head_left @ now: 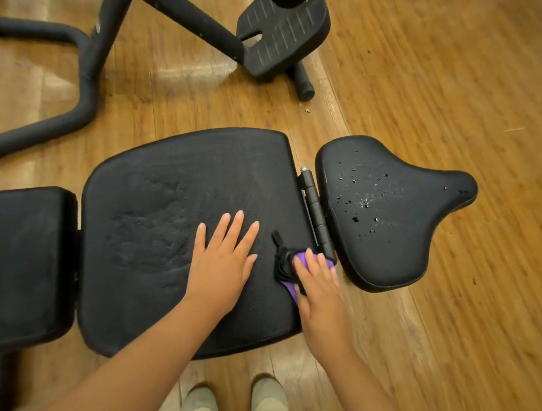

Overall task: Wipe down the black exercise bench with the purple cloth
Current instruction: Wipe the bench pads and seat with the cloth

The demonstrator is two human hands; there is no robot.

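The black exercise bench (170,202) lies across the view in three padded sections. Its wide middle pad is under both hands. My left hand (223,260) rests flat on that pad, fingers spread, holding nothing. My right hand (319,289) presses the purple cloth (291,290), bunched with a black part, onto the pad's right edge beside the metal hinge (316,206). The smaller seat pad (391,217) to the right carries scattered droplets. A third pad (12,266) sits at the left.
Wooden floor (472,92) surrounds the bench. Black tubular frame legs (88,65) and a ribbed foot plate (281,30) of another machine stand behind the bench. My two light shoes (237,407) are at the bottom, close to the bench's near edge.
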